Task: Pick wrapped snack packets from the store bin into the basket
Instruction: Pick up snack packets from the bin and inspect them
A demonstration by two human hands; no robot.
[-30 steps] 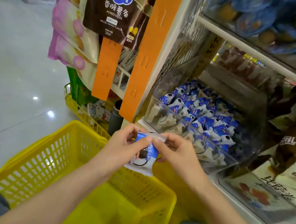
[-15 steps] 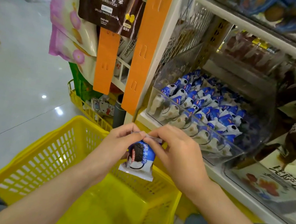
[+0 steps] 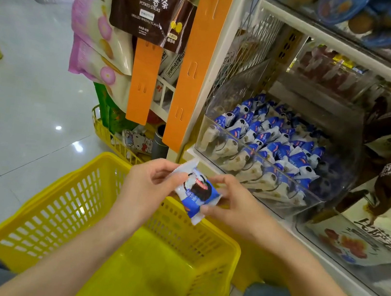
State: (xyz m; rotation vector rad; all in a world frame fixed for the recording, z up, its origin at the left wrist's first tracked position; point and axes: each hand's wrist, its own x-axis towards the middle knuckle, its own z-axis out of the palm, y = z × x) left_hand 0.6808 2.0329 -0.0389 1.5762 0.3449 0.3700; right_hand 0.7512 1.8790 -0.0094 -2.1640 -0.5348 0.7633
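Observation:
A blue and white wrapped snack packet [image 3: 196, 192] with a dark cookie picture is held tilted above the far rim of the yellow basket [image 3: 59, 206]. My left hand [image 3: 148, 186] pinches its upper left end. My right hand [image 3: 229, 203] grips its lower right side. The basket's inside looks bare. The clear plastic store bin [image 3: 222, 111] on the low shelf, just right of my hands, holds several matching blue and white packets [image 3: 278, 145].
An orange shelf post [image 3: 200, 59] stands behind my hands, with hanging potato stick bags [image 3: 155, 2] and pink bags [image 3: 92, 31]. A second yellow basket [image 3: 112, 138] sits on the floor behind. Larger snack bags [image 3: 363, 239] fill a bin to the right. My knees flank the basket.
The packet has turned from hanging upright to lying tilted on a diagonal between my hands. My right hand has shifted from its top edge to its lower right side.

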